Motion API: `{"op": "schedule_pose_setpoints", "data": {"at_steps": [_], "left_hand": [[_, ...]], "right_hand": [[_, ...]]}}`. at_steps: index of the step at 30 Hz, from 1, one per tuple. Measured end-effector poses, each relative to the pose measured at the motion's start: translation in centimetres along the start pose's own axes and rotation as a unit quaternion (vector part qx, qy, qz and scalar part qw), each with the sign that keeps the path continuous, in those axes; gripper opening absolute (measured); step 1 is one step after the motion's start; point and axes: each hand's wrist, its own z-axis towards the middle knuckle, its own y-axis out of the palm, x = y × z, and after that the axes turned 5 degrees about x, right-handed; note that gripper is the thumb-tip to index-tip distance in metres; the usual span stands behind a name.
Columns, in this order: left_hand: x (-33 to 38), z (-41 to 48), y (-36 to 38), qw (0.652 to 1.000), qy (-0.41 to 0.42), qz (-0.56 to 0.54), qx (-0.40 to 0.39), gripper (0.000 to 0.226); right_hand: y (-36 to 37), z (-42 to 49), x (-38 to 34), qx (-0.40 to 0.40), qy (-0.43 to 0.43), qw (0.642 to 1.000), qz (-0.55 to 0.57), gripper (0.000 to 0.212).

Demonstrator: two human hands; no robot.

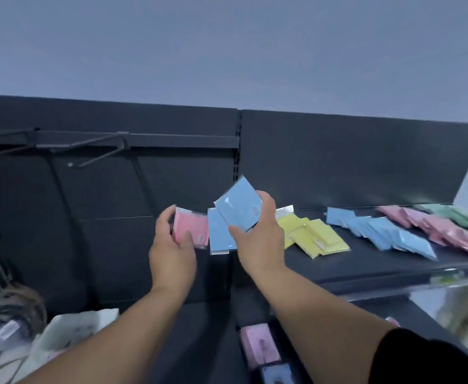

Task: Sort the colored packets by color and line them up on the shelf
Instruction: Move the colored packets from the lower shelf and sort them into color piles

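Observation:
My left hand [172, 245] grips a pink packet [191, 230], with a blue packet [219, 236] fanned out beside it. Just to the right, my right hand [257, 236] pinches another blue packet [239, 207] and holds it tilted in the air above the dark shelf's [366, 261] left end. On that shelf the packets lie in rows by colour: yellow packets [314, 239], then the shelf's blue packets [379, 231], its pink packets [443, 231] and the green packets [465, 214] at the far right.
A dark back panel [338, 162] rises behind the shelf. Metal hooks [94, 151] stick out at upper left. Below are pink boxes [259, 343] on a lower shelf, a white bag [75, 333] and coiled cables [8, 311] at lower left.

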Motion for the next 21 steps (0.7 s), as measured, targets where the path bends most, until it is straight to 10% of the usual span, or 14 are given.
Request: {"op": "schedule_pose_setpoints", "data": {"at_steps": [21], "left_hand": [[12.7, -21.4, 19.4, 0.977, -0.003, -0.018, -0.212, 0.052]], "right_hand": [[-35.8, -4.5, 11.8, 0.205, 0.178, 0.960, -0.068, 0.072]]}}
